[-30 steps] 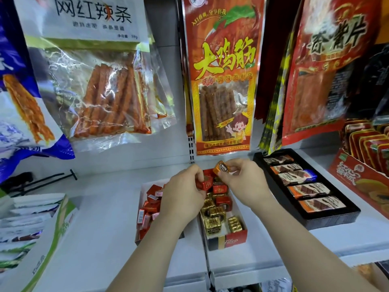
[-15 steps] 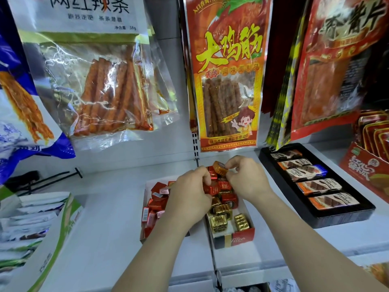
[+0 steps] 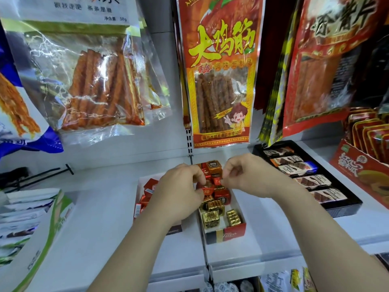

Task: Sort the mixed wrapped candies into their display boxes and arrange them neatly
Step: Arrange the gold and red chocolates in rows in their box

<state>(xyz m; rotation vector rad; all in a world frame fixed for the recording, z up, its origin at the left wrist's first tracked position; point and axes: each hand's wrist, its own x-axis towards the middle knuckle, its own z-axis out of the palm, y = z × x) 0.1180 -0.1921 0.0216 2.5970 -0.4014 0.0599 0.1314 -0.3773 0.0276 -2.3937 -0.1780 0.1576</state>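
Right now your left hand (image 3: 179,192) pinches a red candy (image 3: 205,191) above the display box (image 3: 227,234) near the front edge of the shelf (image 3: 94,228). Your right hand (image 3: 249,175) curls beside an orange candy (image 3: 213,167); whether it grips is unclear.

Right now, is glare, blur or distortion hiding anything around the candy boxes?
Head view: glare streaks the clear bag at upper left and glints off the gold candies; focus is fairly sharp on the red candy the left hand pinches; the shelf edge bows from the wide lens; shadows are faint.
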